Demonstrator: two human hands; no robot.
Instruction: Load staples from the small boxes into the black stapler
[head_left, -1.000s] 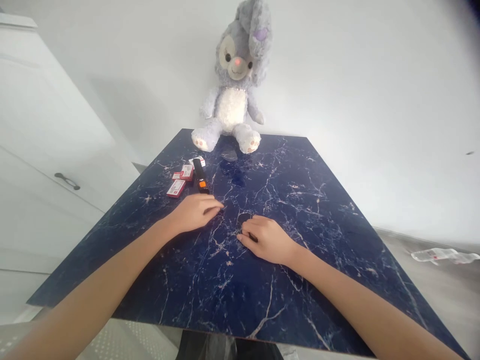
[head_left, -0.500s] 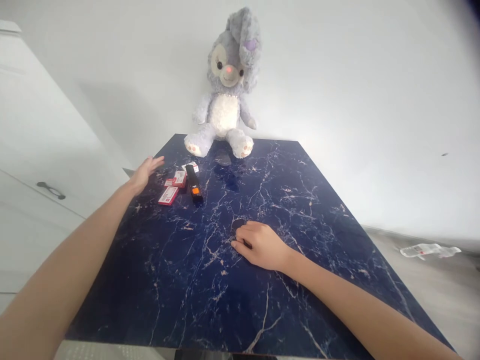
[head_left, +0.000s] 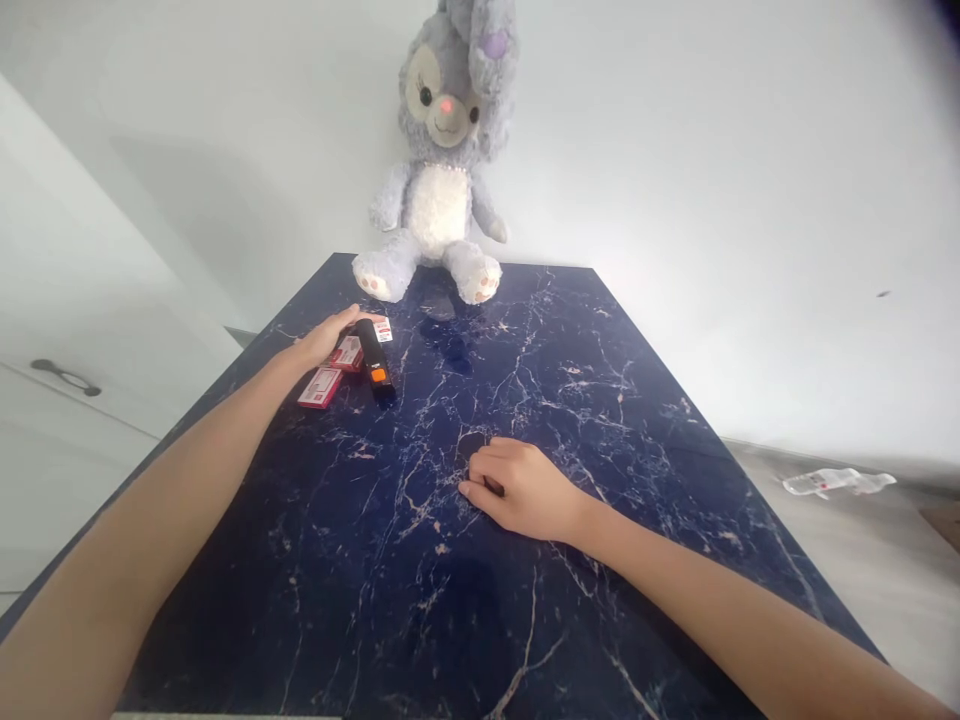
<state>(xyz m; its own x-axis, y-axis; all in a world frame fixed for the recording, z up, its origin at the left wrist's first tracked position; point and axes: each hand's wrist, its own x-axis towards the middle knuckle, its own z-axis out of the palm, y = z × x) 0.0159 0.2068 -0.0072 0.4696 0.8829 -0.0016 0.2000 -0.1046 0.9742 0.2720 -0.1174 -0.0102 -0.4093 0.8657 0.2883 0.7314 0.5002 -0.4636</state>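
My left hand [head_left: 328, 338] reaches to the far left of the dark blue marble table [head_left: 585, 400]. Its fingers are stretched out over a small red box [head_left: 348, 354], and the fingertips touch the far end of a black device with an orange button [head_left: 374, 362]. I see nothing gripped in it. Another red box [head_left: 320, 387] lies just in front of that hand. A white and red box [head_left: 383, 328] sits behind the device. My right hand [head_left: 517, 488] rests on the middle of the table with its fingers curled under and nothing visible in them.
A grey plush rabbit [head_left: 439, 180] sits at the table's far edge against the white wall. A white cabinet with a dark handle [head_left: 66, 377] stands to the left. A crushed plastic bottle [head_left: 836, 482] lies on the floor at right.
My left hand went from the table's middle out to the left edge, then came in onto the red boxes and the black device. My right hand stayed put. The camera tilted slightly.
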